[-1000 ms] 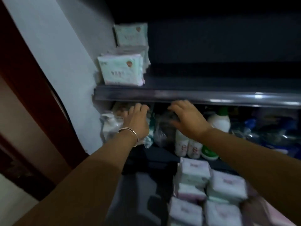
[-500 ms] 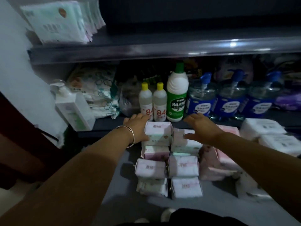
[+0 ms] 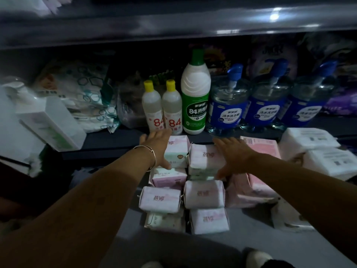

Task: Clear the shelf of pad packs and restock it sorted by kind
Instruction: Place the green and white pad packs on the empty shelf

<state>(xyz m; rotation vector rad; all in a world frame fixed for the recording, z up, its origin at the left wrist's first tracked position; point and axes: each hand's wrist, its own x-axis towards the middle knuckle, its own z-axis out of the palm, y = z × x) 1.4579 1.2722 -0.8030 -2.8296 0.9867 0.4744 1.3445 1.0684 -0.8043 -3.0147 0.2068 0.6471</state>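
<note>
Several pale pink and white pad packs (image 3: pixel 204 194) lie stacked in rows on the grey floor (image 3: pixel 251 235) in front of the low shelf. My left hand (image 3: pixel 157 147), with a bangle at the wrist, lies against the left side of the top rear pack (image 3: pixel 177 151), fingers straight. My right hand (image 3: pixel 231 153) rests spread over the pack beside it (image 3: pixel 202 159). Larger pink packs (image 3: pixel 260 149) sit to the right, with white packs (image 3: pixel 311 140) further right. The upper shelf (image 3: pixel 173 22) shows blurred packs (image 3: pixel 27 4) at top left.
On the low shelf (image 3: pixel 119 138) stand two small yellow-capped bottles (image 3: pixel 163 109), a green-labelled white bottle (image 3: pixel 195 93), three blue pump bottles (image 3: pixel 266 97), patterned bags (image 3: pixel 81 93) and a white box (image 3: pixel 52 122). A shoe tip (image 3: pixel 257 258) shows at the bottom.
My view dropped from the upper shelf to the floor stacks. Both hands came down from the low shelf's edge onto the top rear packs.
</note>
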